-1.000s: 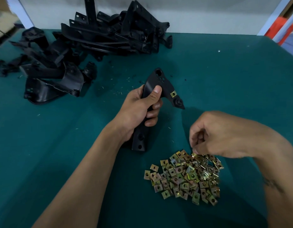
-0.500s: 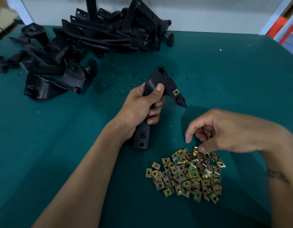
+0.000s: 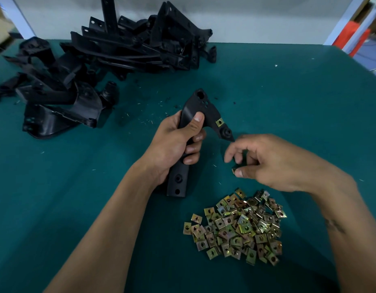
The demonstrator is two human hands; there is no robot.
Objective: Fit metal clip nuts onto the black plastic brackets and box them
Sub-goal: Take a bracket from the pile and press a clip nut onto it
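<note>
Green cloth is covering the whole table (image 3: 288,98), and everything is sitting on it. Closest to the person, a heap of gold-colored metal clip nuts (image 3: 235,227) is lying in a loose pile. Just past the pile, the right hand (image 3: 273,163) is hovering above the cloth with its fingers curled, and the thumb and a finger are pinching one small clip nut (image 3: 234,171) (only a tiny edge of it is showing). Beside it, the left hand (image 3: 174,144) is wrapping its fingers and thumb tightly around the middle of a black plastic bracket (image 3: 198,106). The bracket is standing tilted, with its bottom end near the cloth and its pointed arm reaching toward the right hand. One fitted clip nut (image 3: 219,123) is already sitting on that arm. Farther back, near the wall, a big messy pile of black brackets (image 3: 111,60) is lying on the left side of the table.
</note>
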